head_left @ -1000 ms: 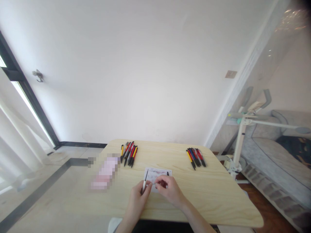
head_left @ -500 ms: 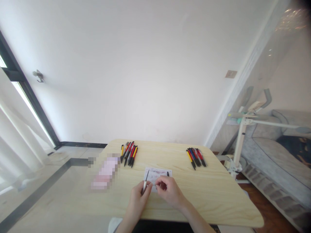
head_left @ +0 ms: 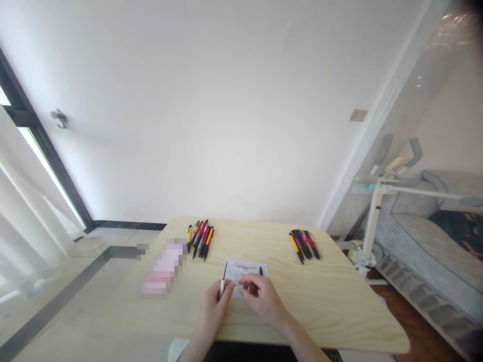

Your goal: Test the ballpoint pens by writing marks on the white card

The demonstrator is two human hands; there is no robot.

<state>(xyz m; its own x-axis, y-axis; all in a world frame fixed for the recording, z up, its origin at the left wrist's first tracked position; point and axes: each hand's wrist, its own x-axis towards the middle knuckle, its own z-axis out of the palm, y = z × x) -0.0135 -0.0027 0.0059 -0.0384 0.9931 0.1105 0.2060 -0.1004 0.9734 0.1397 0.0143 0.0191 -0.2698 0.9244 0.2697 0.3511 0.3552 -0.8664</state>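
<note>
Near the table's front edge, my left hand (head_left: 212,307) is closed around a slim pen part (head_left: 222,286), white below with a thin dark rod, like a refill, standing up from it. To its right, my right hand (head_left: 265,300) has thumb and forefinger pinched together. Whatever lies between those fingertips is too small to make out. Both hands are over a sheet of paper (head_left: 236,268) with reddish and dark marks. A small black piece (head_left: 261,271) lies at the paper's right side, just beyond my right hand.
On the pale wooden table (head_left: 339,306), a bunch of red, yellow and black pens (head_left: 199,240) lies at the back left. Another group of pens (head_left: 304,245) lies at the back right. A pixelated pinkish patch (head_left: 162,271) covers the left edge. The wall (head_left: 241,125) rises behind.
My left hand has shifted slightly left with the pen part, whose rod now stands more upright. My right hand has moved very little, and the pen groups are unchanged.
</note>
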